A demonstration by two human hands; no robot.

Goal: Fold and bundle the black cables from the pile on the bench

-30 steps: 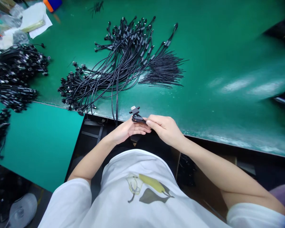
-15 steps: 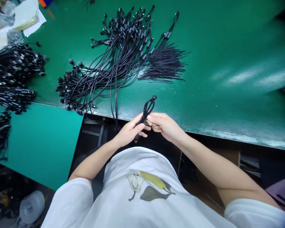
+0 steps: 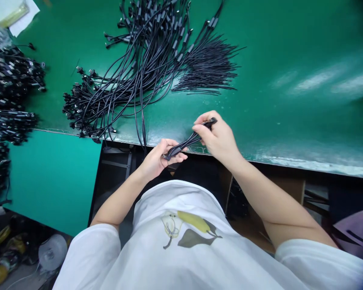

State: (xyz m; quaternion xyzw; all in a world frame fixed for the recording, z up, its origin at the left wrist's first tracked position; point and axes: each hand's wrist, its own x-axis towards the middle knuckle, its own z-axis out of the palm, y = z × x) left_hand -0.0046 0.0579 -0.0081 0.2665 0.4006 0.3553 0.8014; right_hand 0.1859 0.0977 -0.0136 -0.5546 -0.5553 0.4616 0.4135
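A folded black cable (image 3: 187,141) runs slantwise between my two hands, just over the table's front edge, with dark connectors at its ends. My left hand (image 3: 159,160) holds its lower left end, the bundle resting across the fingers, which are partly spread. At the upper right end, the thumb and fingers of my right hand (image 3: 219,139) are closed on the bundle. Beyond my hands lies a big heap of loose black cables (image 3: 139,76) with connectors at both ends. Beside that heap is a fanned pile of short, thin black ties (image 3: 210,66).
More bundled cables (image 3: 12,80) are stacked at the left. Paper and clear plastic bags (image 3: 0,36) lie at the upper left. The green table (image 3: 278,100) ends in a front edge near my body, with a lower green surface (image 3: 54,173) adjoining on the left.
My right hand has moved up and to the right onto the cable's far end. The bundle now stretches straighter between my hands, and its loop no longer stands up. The view has shifted slightly.
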